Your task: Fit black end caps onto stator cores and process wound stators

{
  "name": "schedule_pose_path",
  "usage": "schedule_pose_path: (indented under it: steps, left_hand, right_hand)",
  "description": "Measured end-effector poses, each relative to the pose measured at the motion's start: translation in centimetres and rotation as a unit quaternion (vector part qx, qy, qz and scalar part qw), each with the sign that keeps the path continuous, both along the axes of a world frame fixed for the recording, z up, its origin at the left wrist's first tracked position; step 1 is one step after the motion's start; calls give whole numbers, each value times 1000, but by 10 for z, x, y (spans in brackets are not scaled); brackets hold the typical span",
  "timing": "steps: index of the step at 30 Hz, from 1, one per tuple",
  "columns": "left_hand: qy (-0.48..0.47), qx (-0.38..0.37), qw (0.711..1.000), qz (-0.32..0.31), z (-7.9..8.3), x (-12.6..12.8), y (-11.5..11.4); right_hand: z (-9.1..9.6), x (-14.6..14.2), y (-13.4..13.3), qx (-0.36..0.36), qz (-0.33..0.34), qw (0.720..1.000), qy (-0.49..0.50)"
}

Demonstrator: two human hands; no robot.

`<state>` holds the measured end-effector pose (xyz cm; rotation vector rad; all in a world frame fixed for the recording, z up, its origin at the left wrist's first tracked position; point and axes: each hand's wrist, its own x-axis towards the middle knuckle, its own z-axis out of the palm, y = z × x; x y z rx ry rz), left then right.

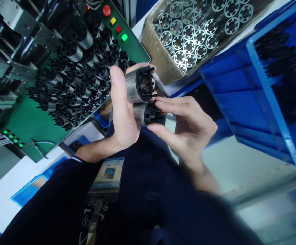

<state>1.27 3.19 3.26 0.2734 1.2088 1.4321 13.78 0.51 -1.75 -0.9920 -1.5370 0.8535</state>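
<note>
My left hand [121, 109] grips a steel motor stator core [132, 86] with a black plastic slotted end cap [144, 84], its thumb on the near side and fingers behind. Just below it, my right hand [186, 127] pinches a second stator core [148, 115] between fingertips and thumb. That core's black end cap also faces right, and my fingers hide part of it. The two cores lie side by side and appear to touch. A dark sleeve covers my forearm near the chest, and an ID badge [107, 173] hangs there.
At left, a green board [28, 124] carries several rows of similar stators near metal fixtures and coloured buttons [113, 21]. Pliers [39, 146] lie on its edge. At top right stand a cardboard box of stamped steel rings [186, 35] and a blue crate of black parts [267, 85].
</note>
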Motion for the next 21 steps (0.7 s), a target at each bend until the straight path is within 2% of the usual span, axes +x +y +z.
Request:
schedule_pose_path:
  steps: [5,10,13,16,19,21]
  left_hand:
    - [24,-7,1000,-12,6,-4,2]
    - [-5,-14,997,-77,-9,-13,-2]
    - [-33,1,996,-77,-23,-15,-1]
    - [-47,13,996,-68,-34,-16,0]
    - [-45,6,998,-47,-34,-18,2]
    - [-48,-37,997,-55,-30,-19,5]
  right_hand:
    - [-2,-1,-1,18,11,1000,-18]
    - [2,3,0,30,-8,999,-45]
    - [6,5,-2,10,16,995,-93]
    - [5,4,-4,-5,18,996,-87]
    - [2,2,-3,-77,24,995,-52]
    - [0,3,-1,-122,35,991,-33]
